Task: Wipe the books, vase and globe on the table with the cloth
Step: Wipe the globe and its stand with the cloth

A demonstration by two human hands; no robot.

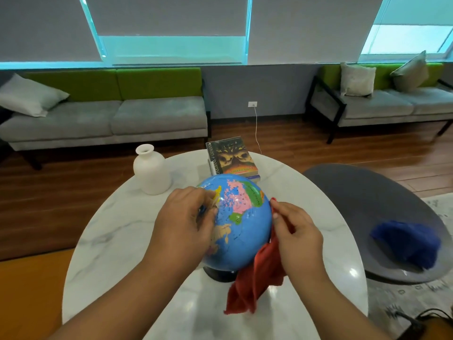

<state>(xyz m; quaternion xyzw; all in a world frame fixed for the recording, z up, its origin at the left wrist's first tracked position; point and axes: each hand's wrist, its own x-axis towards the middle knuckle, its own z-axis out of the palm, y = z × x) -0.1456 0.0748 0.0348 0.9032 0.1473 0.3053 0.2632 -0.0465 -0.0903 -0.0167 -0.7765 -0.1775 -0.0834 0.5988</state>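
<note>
Body in view: two hands, two forearms, all uncovered.
Noted left hand [186, 222] and right hand [297, 238] bare, knuckles and finger joints well defined. Recorded left forearm [127, 298] and right forearm [335, 300] bare along the whole visible length, down to the bottom edge of view. Found right thumbnail [276, 216] trimmed short. Logged slight blur at left fingertips [210, 209].

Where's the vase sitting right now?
In the head view the white vase stands upright at the far left of the table. It is left of the book stack and just beyond the left hand holding the globe.
</note>
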